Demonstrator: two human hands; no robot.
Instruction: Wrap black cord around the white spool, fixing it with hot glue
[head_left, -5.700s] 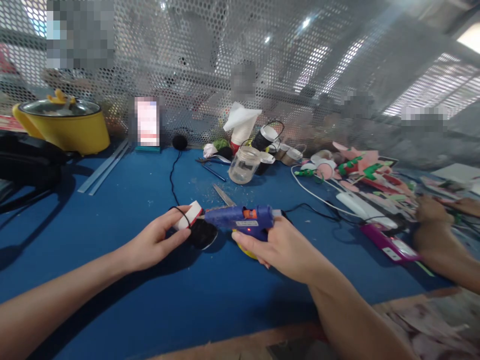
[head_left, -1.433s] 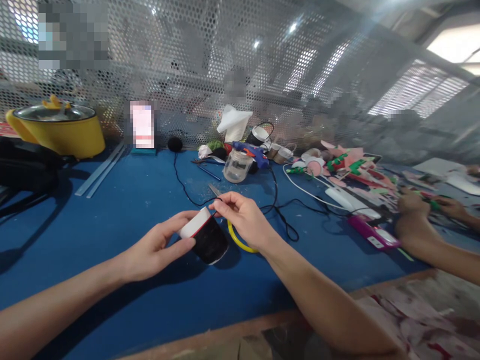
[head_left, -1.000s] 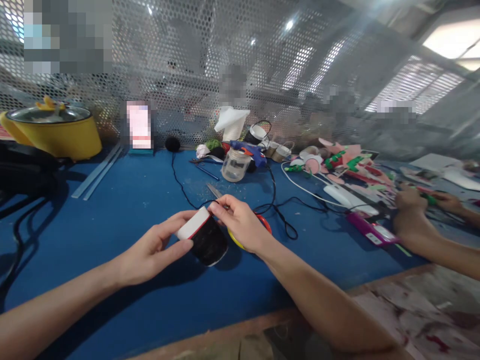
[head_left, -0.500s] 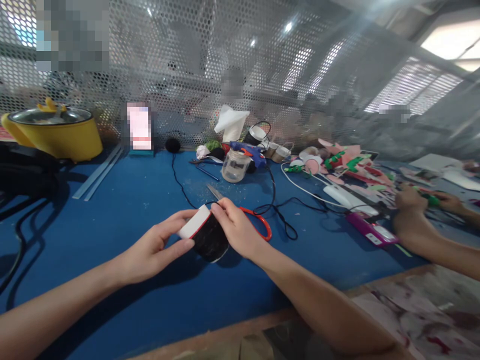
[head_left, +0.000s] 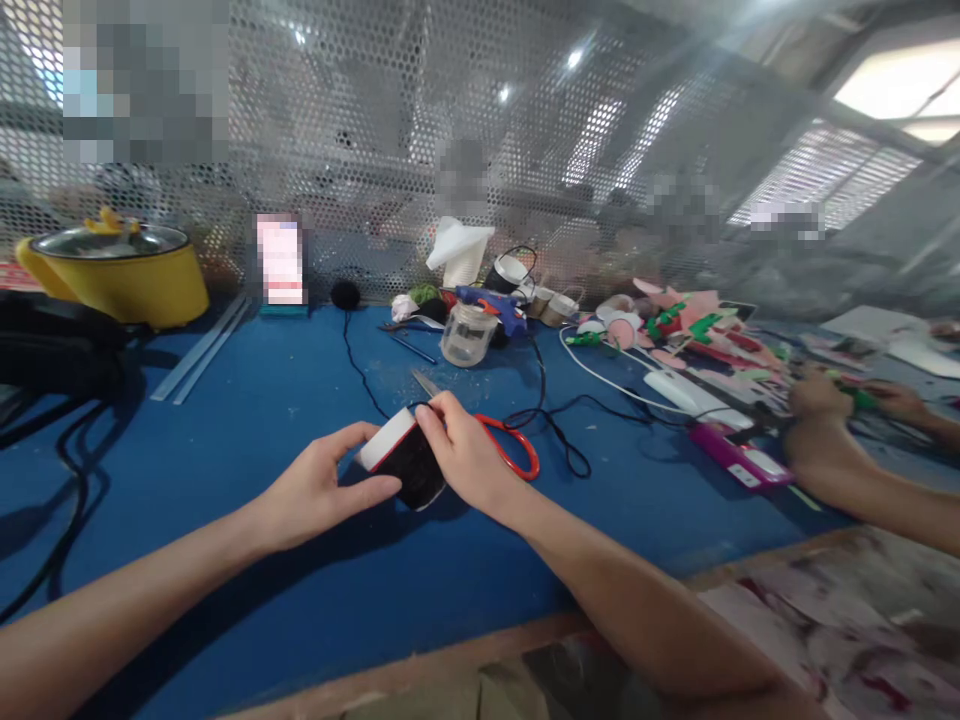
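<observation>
Now black cup (head_left: 411,468) between both hands (head_left: 390,472)

A yellow pot (head_left: 124,272), glass jar (head_left: 465,335) and red-handled scissors (head_left: 501,447) lie on the blue table (head_left: 247,400).

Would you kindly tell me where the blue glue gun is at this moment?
In the head view, the blue glue gun lies at the back of the blue table, just right of centre, behind the clear jar and near the perforated screen.

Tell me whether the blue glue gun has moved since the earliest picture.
Yes. The glue gun went from the right hand to the table's back, beside the glass jar.
</observation>
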